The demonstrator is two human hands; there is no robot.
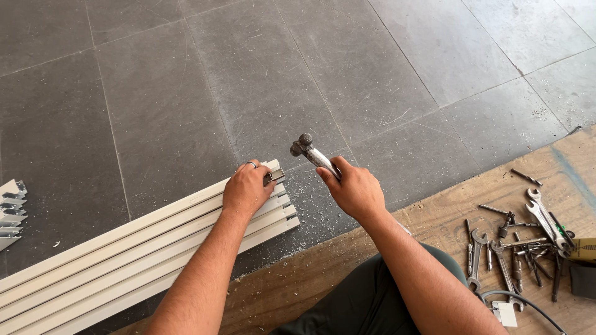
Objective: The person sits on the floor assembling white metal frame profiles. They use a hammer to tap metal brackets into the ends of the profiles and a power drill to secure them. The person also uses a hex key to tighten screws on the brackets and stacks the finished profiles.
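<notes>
My right hand (pixel 355 189) grips a metal ball-peen hammer (pixel 308 151) close under its head, which hangs just right of the end of a stack of long white metal profiles (pixel 124 260). My left hand (pixel 247 188), with a ring on one finger, presses down on the top profile near its end. Its fingers pinch a small grey metal piece (pixel 274 176) at the end of the profile. The hammer head is a short gap from that piece and does not touch it.
Dark grey floor tiles (pixel 279 74) lie all around. A wooden board (pixel 447 217) at the lower right carries several spanners and small tools (pixel 521 242). More white profile ends (pixel 11 211) show at the left edge. My dark trouser leg is at the bottom.
</notes>
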